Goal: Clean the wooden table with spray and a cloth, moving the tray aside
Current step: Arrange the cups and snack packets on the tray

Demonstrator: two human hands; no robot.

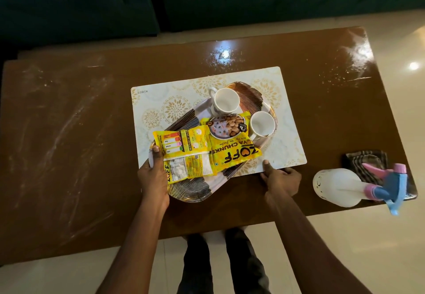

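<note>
Sitting on a pale patterned placemat (pixel 282 118) in the middle of the wooden table (pixel 69 132), the tray (pixel 190 190) carries two white cups (pixel 226 100) and two yellow snack packets (pixel 232 153), with its near corner jutting off the mat toward the person. The left hand (pixel 153 178) is closed around the tray's near-left edge, thumb on top beside the packets and fingers hidden beneath, a grip that looks meant to steady the load. The right hand (pixel 281 178) lies nearly flat at the mat's near edge, thumb pressing the edge; whether it pinches the mat or only rests there I cannot tell. Together they suggest tray and mat are to be slid or lifted as one, so the cups stay upright. Near the table's right end a white spray bottle (pixel 340 186) lies on its side, its blue and pink trigger overhanging the edge, partly across a folded striped cloth (pixel 365 158), both handy for the wiping. Whitish smears and droplets streak the tabletop to the left and far right.
</note>
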